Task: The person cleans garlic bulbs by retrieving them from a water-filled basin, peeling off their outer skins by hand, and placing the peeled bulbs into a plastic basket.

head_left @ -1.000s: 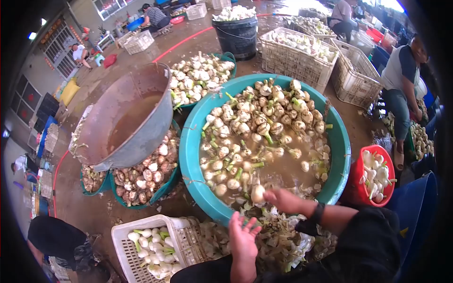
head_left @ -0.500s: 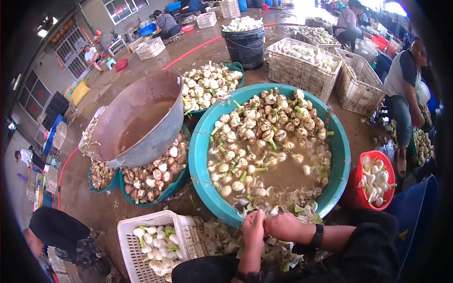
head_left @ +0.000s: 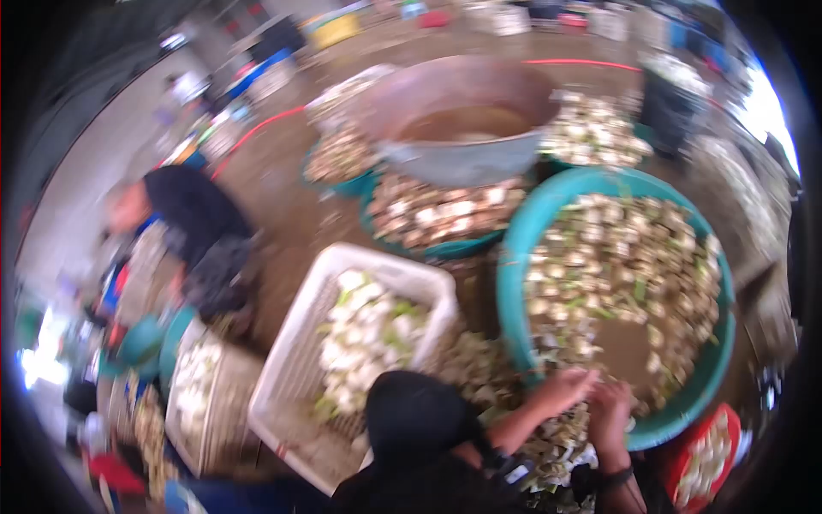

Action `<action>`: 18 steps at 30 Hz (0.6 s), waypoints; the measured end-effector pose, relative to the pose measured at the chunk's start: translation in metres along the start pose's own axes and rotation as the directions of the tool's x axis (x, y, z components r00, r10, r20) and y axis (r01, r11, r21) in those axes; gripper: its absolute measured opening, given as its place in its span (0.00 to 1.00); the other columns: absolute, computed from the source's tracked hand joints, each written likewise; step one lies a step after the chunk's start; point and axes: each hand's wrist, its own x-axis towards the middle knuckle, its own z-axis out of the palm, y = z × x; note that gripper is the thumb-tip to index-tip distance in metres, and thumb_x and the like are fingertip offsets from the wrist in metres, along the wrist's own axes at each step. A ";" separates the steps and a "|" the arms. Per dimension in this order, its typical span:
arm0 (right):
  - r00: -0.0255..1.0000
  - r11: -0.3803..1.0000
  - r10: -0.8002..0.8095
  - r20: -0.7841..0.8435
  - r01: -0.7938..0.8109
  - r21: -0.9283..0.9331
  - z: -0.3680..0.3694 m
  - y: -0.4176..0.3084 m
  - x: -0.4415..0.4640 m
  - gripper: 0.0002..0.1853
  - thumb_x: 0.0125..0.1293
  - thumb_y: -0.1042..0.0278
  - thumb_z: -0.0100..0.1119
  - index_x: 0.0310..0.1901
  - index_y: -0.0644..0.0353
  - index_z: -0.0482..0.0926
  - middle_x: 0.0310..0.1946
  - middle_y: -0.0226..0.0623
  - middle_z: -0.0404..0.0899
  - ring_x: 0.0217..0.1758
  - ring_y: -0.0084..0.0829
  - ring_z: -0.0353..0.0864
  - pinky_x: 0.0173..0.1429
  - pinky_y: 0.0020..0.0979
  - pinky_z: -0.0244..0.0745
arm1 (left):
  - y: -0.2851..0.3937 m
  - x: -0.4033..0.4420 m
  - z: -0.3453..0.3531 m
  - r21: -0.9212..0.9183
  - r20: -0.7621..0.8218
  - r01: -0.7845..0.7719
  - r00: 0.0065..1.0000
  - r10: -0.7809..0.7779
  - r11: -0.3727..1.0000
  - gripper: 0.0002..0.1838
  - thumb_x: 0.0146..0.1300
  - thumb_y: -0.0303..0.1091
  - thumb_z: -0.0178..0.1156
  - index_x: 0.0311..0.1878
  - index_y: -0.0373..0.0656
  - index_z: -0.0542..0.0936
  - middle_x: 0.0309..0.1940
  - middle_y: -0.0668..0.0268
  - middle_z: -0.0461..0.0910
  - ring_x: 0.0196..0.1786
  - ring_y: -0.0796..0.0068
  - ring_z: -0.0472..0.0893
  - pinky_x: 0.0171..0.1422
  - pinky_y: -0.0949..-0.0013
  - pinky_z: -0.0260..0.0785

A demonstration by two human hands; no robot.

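Observation:
My left hand [head_left: 562, 391] and my right hand [head_left: 610, 415] meet at the near rim of a big teal tub [head_left: 512, 283]. Both are closed, fingertips together, though motion smears them; whatever is between them is hidden. Garlic bulbs [head_left: 634, 257] with green stems float in the tub's brown water. Below my hands lies a heap of loose peelings [head_left: 556, 445]. Left of my knee, a white plastic crate [head_left: 287, 377] holds clean white bulbs [head_left: 368, 334]. A red basket [head_left: 728, 428] of white bulbs stands to the right of the tub.
A wide metal basin [head_left: 467, 163] of brown water rests above teal baskets of unwashed bulbs [head_left: 445, 210]. Another basket of bulbs [head_left: 595, 133] sits behind. A person in dark clothes [head_left: 197, 223] bends at the left, near a second crate [head_left: 231, 403]. A red hose [head_left: 257, 133] crosses the floor.
My view has swung to the left, so tub, basin and hands appear further right and the crate shows more fully. The image is now blurred. My hands stay together by the tub's rim.

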 end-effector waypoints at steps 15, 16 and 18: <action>0.762 0.671 0.386 0.520 -0.619 0.408 -0.031 0.033 -0.028 0.10 0.57 0.79 0.52 0.20 0.60 0.67 0.17 0.20 0.61 0.23 0.11 0.56 0.22 0.20 0.50 | 0.024 -0.040 0.003 0.173 0.086 -0.420 0.908 0.411 0.891 0.47 0.44 0.25 0.63 0.69 0.43 0.50 0.50 0.50 0.68 0.50 0.55 0.71 0.56 0.62 0.61; 0.718 0.604 0.440 0.540 -0.681 0.414 -0.029 0.041 -0.032 0.08 0.58 0.76 0.53 0.22 0.60 0.70 0.18 0.22 0.66 0.22 0.12 0.59 0.23 0.19 0.53 | 0.029 -0.042 0.001 0.164 0.151 -0.364 0.928 0.341 0.917 0.47 0.44 0.23 0.61 0.69 0.44 0.49 0.51 0.50 0.68 0.51 0.55 0.70 0.57 0.63 0.60; 0.610 0.216 0.485 0.627 -0.778 0.589 -0.028 0.020 -0.024 0.08 0.59 0.67 0.56 0.27 0.60 0.75 0.18 0.24 0.73 0.19 0.14 0.68 0.25 0.18 0.61 | 0.029 -0.046 0.003 0.087 0.137 -0.442 0.893 0.429 0.893 0.41 0.44 0.18 0.56 0.66 0.43 0.57 0.54 0.50 0.67 0.56 0.55 0.68 0.63 0.63 0.58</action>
